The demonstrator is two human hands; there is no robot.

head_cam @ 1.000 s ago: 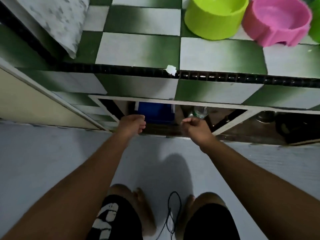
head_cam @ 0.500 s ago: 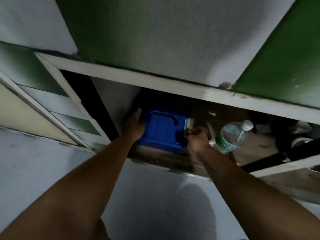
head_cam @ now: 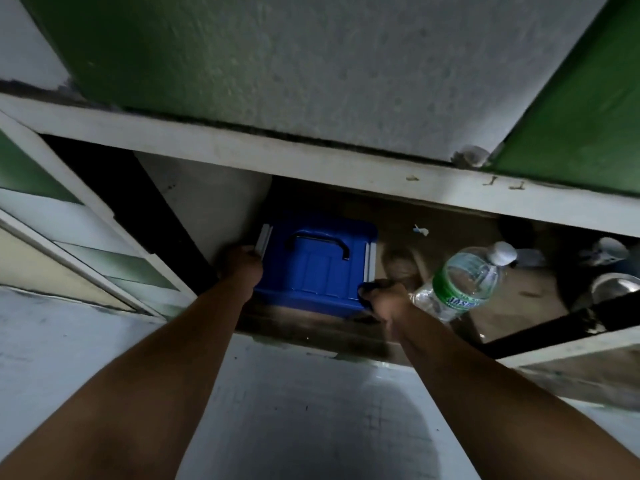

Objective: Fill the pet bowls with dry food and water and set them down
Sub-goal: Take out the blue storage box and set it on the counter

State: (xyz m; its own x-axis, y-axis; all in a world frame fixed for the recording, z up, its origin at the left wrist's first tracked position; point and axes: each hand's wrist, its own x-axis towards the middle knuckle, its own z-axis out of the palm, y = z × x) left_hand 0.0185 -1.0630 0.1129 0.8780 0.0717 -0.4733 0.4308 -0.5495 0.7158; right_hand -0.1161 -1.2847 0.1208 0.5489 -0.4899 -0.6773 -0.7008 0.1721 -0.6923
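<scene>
Both hands reach into the open cabinet [head_cam: 311,157] under the counter. The left hand [head_cam: 242,265] and right hand [head_cam: 382,296] each grip a side of the blue box [head_cam: 318,271] (dark handle on its lid) at the shelf's left end. A water bottle [head_cam: 464,282] lies just right of it.

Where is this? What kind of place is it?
Probably a storage cupboard under a tiled kitchen counter: a blue box held by both hands, a water bottle lying beside it, and a metal bowl inside.
</scene>
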